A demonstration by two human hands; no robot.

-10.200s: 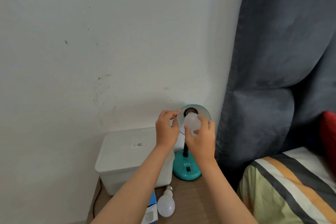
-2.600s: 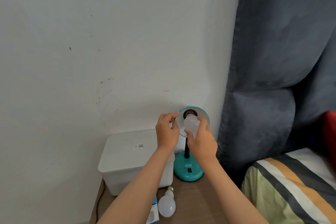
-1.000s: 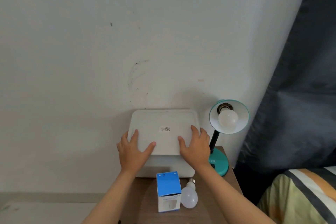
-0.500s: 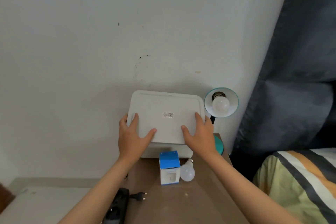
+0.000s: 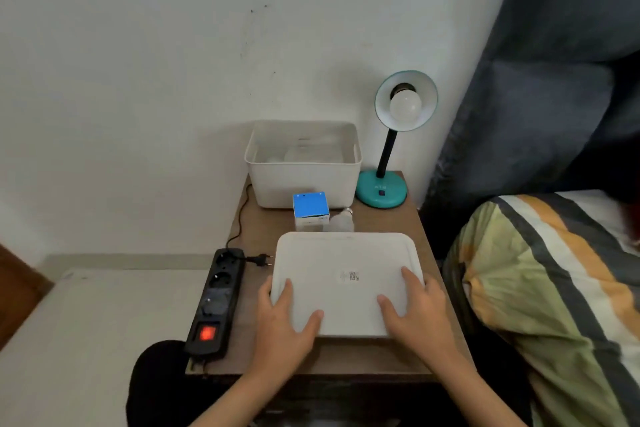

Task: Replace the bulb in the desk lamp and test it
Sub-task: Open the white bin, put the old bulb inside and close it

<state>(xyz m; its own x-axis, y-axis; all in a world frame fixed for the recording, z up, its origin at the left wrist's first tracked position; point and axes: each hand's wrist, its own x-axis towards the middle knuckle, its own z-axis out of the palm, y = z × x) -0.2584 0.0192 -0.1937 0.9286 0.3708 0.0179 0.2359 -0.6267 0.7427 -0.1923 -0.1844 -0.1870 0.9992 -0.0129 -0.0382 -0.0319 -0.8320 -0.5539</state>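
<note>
Both hands grasp the lid [image 5: 346, 282] in the lower centre of the frame: left hand [image 5: 284, 319] at its lower-left corner, right hand [image 5: 414, 315] at its lower-right corner, thumbs on top. The lid sits low over the table [image 5: 374, 222]; contact with the table cannot be confirmed.

Hazards, as judged from this layout:
- The lid's far edge lies just beside the loose bulb [image 5: 341, 220] and the blue box [image 5: 310, 210]. A forward push could roll the bulb off the table.
- The lid's left edge is near the lamp plug [image 5: 259, 258], which lies unplugged beside the power strip [image 5: 216, 302]. The strip's red switch is lit. Sliding the lid left could push the plug or cable off the table.
- The lamp cannot be tested until the plug is inserted.

The lamp [image 5: 391, 135] stands at the upper right of the table, beside the open bin [image 5: 303, 163]. Teal base and shade, black neck, shade tilted toward the camera. A white frosted bulb [image 5: 405, 106] sits in the socket, unlit. Whether it is fully threaded cannot be told.
</note>
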